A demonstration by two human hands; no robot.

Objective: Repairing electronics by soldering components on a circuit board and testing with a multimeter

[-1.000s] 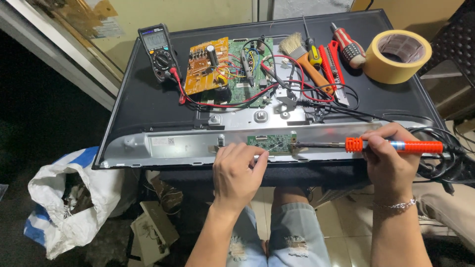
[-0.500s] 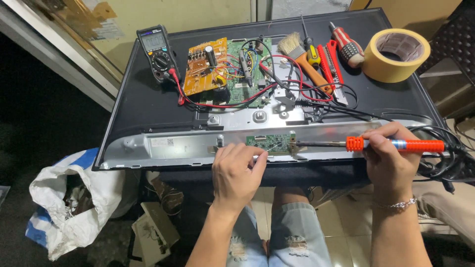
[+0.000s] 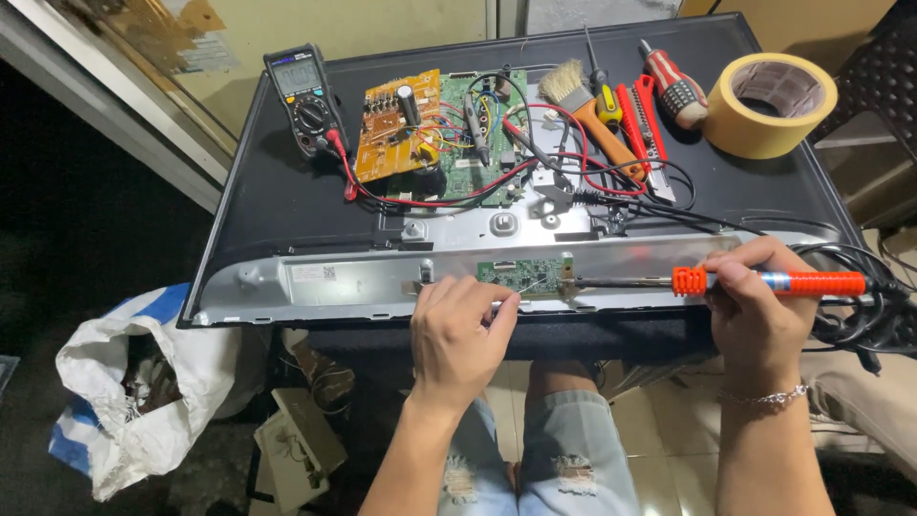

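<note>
Head view. The right hand (image 3: 759, 311) is closed around the orange handle of a soldering iron (image 3: 764, 282), fingers (image 3: 735, 277) wrapped over the grip near its front collar; the iron lies nearly level, its metal shaft running toward 9 o'clock from the hand, tip at the right end of a small green circuit strip (image 3: 523, 274). The left hand (image 3: 463, 325) rests at 6 o'clock of that strip, fingers curled and pinched together just below its lower edge; whether they grip a thin wire cannot be told. The strip sits on the silver metal rail (image 3: 325, 282) along the near edge of a black flat panel (image 3: 277, 205) lying face down. At 12 o'clock of the strip lie an orange and green circuit board (image 3: 435, 134); at 11 o'clock a multimeter (image 3: 301, 96); at 1 o'clock a paintbrush (image 3: 587, 105), a screwdriver (image 3: 673, 86) and a roll of masking tape (image 3: 769, 105).
</note>
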